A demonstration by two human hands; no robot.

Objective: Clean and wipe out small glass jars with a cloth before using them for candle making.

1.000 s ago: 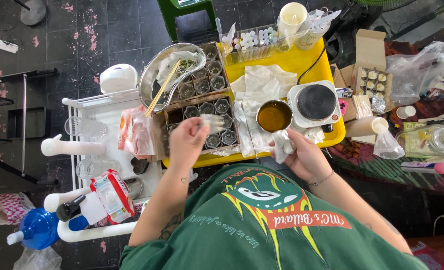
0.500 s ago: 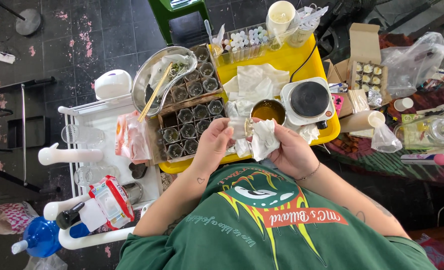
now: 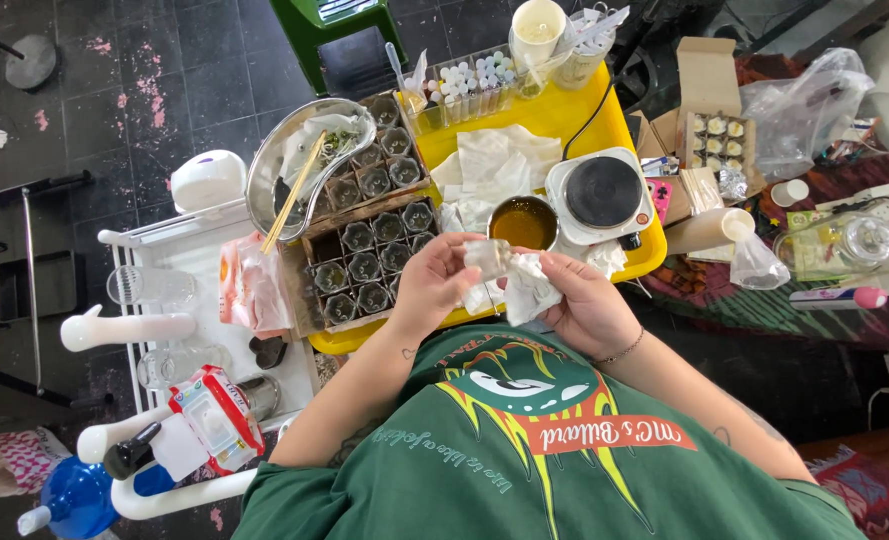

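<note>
My left hand (image 3: 434,282) holds a small clear glass jar (image 3: 486,258) in front of my chest. My right hand (image 3: 576,300) grips a crumpled white tissue (image 3: 524,285) pressed against the jar. Both hands meet over the near edge of a yellow tray (image 3: 654,255). Just beyond my left hand lies a cardboard box (image 3: 299,270) with a grid of several similar empty jars. Past the hands on the tray, a small metal pot of amber liquid (image 3: 522,222) sits next to a white electric hot plate (image 3: 604,195).
A metal bowl with chopsticks (image 3: 299,165) rests on a second box of jars. Loose white tissues (image 3: 494,160) and a rack of small vials (image 3: 464,80) lie on the tray. To the left is a white rack (image 3: 154,330) with glasses and packets. Boxes and bags are at right.
My left hand has lifted a jar out of the cardboard box and brought it back toward me. My right hand, holding the tissue, has closed in onto the jar.
</note>
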